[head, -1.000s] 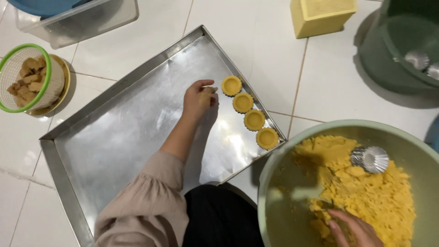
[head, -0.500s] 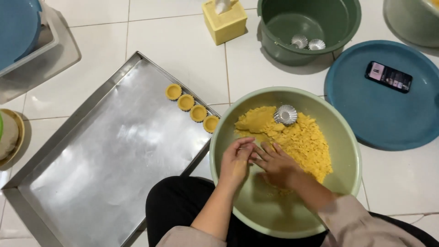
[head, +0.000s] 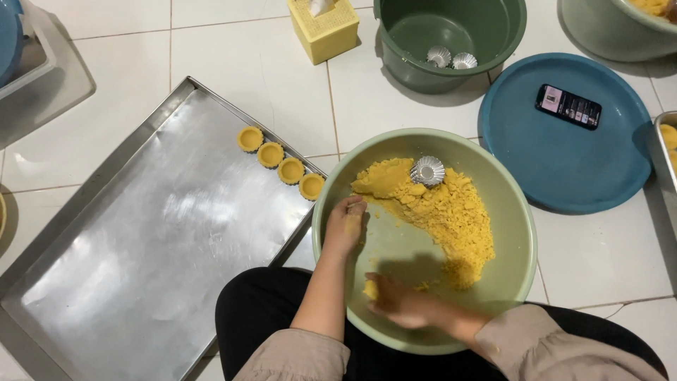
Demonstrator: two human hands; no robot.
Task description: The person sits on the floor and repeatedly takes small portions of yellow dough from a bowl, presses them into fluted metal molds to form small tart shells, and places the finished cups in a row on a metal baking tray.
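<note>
1. Both hands have drawn apart inside the green bowl (head: 518, 212) since half a second ago.
2. Yellow dough (head: 441, 208) lies heaped in the bowl.
3. Left hand (head: 344, 226) is loosely curled, empty.
4. Right hand (head: 395, 300) is blurred, pinching dough.

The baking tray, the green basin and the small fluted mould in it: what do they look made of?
Baking tray: bare metal, likely aluminium; dull silver with soft glare. Green basin: probably plastic; even matte colour, thick rolled rim. Fluted mould: thin shiny metal, with bright reflective pleats.
</note>
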